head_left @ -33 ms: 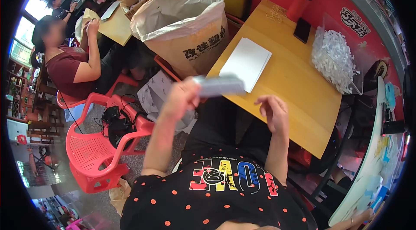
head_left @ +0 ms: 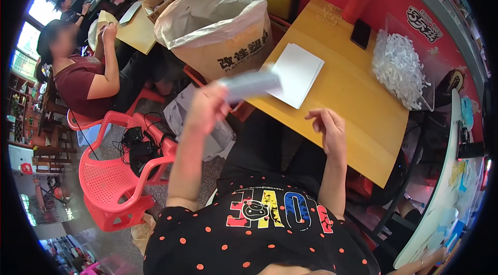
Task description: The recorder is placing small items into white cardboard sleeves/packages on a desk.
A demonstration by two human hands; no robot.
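paper in the air, stack waiting on the table

left hand [head_left: 207, 106] is up off the table edge and closed on a pale sheet [head_left: 250, 84], blurred with motion, held out over the gap between the table and the big sack [head_left: 218, 31]. right hand [head_left: 328, 127] hangs at the near edge of the table [head_left: 363, 119], fingers loosely curled and half open, nothing in it that i can see.

how far along? judging by the scene, this looks like mid-run work: a white stack [head_left: 298, 73] of flat sheets lies on the table, touching nothing else, so there's more to get through. over by the wall a clear bin [head_left: 404, 67] is heaped with white shredded or folded bits, which reads as a good share already done. what goes into the sack i cannot tell; its mouth is open but the inside is hidden.

the count: one sheet in hand, one stack, one bin of white bits, one sack, one red cylinder [head_left: 358, 1], one dark phone [head_left: 360, 34], a scatter of rubber bands [head_left: 328, 13] too small to count. two red chairs [head_left: 119, 171] on the left. two other people sit at the far table [head_left: 140, 21].
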